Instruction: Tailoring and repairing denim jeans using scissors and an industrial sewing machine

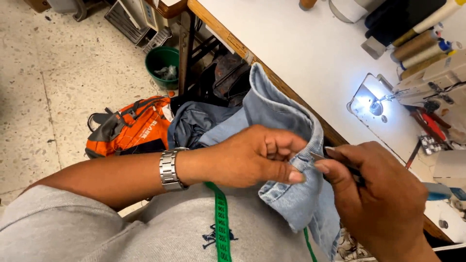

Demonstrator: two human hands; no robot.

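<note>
Left hand pinches soft, limp light-blue denim garment at its hem; right hand, just beside, grips a thin metal tool.

A single head-worn camera looks steeply down from the person's own eye level, close over the lap, so the left hand and right hand fill the lower frame. The view is tilted: the tabletop runs diagonally across the upper right, the floor fills the upper left.
</note>
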